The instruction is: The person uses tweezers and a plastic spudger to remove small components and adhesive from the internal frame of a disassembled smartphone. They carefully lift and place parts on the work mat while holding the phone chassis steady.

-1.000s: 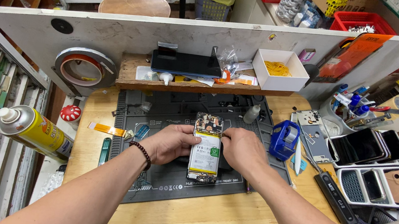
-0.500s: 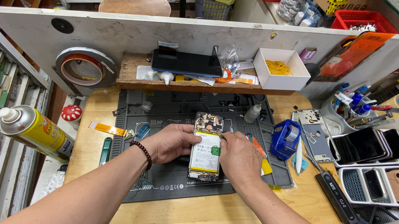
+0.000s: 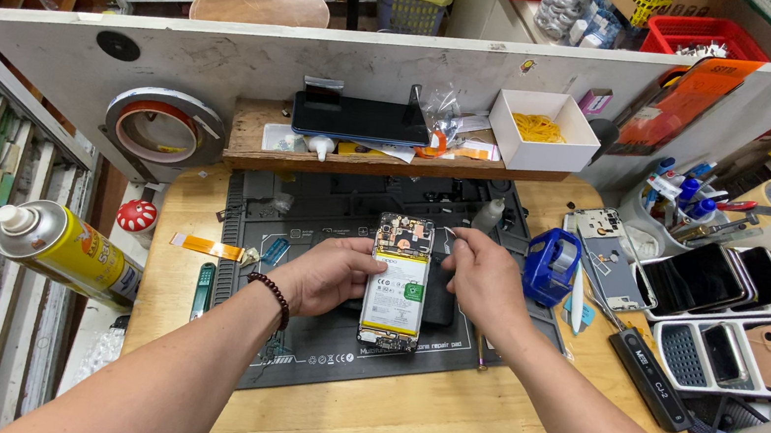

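Two bare forearms reach in over the wooden counter (image 3: 397, 427) onto a dark work mat (image 3: 291, 333). The left hand (image 3: 330, 274), a beaded bracelet (image 3: 274, 296) on its wrist, curls against the left edge of an opened phone (image 3: 398, 281) and steadies it. The phone lies face down in the middle of the mat, back cover off (white battery and circuit board showing). The right hand (image 3: 486, 279) is closed in a pinch on a thin metal tool (image 3: 450, 232), its tip just beside the phone's upper right corner. Right of that hand stands a blue tape dispenser (image 3: 550, 265); farther right lie a black screwdriver (image 3: 651, 369) and trays of phones (image 3: 739, 323). At the left edge lies a yellow spray can (image 3: 63, 250). Beyond the mat, a wooden shelf (image 3: 253, 130) carries a dark phone (image 3: 361, 118) and a white box (image 3: 548, 131).
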The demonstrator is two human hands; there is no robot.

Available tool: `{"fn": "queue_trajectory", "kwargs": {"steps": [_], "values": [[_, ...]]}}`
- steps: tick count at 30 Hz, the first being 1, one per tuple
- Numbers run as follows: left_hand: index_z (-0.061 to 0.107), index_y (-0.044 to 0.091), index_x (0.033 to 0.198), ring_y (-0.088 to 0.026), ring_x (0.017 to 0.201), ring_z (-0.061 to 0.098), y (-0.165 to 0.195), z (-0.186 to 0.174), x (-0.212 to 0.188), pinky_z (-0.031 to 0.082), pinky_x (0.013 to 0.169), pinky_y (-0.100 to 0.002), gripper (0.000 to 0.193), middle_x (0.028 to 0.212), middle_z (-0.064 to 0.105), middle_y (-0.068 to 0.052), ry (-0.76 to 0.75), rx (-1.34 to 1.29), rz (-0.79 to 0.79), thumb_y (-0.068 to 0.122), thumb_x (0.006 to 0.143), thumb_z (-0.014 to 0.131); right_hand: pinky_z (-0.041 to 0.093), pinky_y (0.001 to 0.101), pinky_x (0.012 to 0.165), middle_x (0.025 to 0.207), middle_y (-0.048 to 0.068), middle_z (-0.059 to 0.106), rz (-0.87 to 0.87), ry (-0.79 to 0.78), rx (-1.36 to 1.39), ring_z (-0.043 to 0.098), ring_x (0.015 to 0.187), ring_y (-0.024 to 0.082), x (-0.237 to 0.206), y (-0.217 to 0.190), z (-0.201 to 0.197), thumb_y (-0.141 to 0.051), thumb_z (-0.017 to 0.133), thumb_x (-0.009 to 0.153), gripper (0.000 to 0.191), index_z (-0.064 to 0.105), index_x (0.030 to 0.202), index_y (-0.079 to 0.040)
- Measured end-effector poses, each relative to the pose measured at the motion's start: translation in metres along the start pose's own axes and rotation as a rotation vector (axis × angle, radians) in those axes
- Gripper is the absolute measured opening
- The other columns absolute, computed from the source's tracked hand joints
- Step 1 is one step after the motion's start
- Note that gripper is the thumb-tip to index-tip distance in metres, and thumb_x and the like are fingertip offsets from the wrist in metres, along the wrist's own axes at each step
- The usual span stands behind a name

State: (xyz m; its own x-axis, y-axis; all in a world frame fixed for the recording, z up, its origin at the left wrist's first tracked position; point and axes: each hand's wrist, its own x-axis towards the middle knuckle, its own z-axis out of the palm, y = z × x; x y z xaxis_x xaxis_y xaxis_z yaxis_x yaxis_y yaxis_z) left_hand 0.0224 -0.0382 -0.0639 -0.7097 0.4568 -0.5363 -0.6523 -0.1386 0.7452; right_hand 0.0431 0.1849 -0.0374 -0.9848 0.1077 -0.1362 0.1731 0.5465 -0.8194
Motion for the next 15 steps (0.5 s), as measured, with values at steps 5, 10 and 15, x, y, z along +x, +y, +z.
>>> {"fn": "queue_trajectory", "kwargs": {"steps": [5,10,15], "values": [[0.067,0.004,0.121,-0.02,0.111,0.07,-0.003,-0.004,0.004,0.055,0.104,-0.036,0.027,0.12,0.073,-0.011,-0.017,0.001,0.019,0.007,0.096,0.06,0.05,0.0288,0.051,0.089,0.004,0.072,0.141,-0.083,0.204,0.062,0.063,0.011,0.007,0.008,0.007,-0.02,0.048,0.102,0.037,0.062,0.135,-0.009],[0.067,0.002,0.119,-0.02,0.109,0.07,-0.01,-0.012,0.012,0.056,0.102,-0.036,0.025,0.119,0.074,-0.011,-0.047,-0.029,0.048,0.006,0.096,0.06,0.05,0.027,0.052,0.09,0.004,0.071,0.129,-0.117,0.281,0.061,0.064,0.011,0.011,0.017,0.015,-0.02,0.048,0.102,0.037,0.062,0.135,-0.008],[0.067,0.001,0.12,-0.02,0.109,0.07,-0.013,-0.017,0.017,0.056,0.101,-0.036,0.026,0.118,0.073,-0.012,-0.057,-0.05,0.063,0.005,0.095,0.061,0.049,0.0259,0.052,0.088,0.003,0.069,0.13,-0.147,0.344,0.061,0.064,0.009,0.012,0.018,0.019,-0.019,0.049,0.102,0.036,0.064,0.133,-0.007]]}}
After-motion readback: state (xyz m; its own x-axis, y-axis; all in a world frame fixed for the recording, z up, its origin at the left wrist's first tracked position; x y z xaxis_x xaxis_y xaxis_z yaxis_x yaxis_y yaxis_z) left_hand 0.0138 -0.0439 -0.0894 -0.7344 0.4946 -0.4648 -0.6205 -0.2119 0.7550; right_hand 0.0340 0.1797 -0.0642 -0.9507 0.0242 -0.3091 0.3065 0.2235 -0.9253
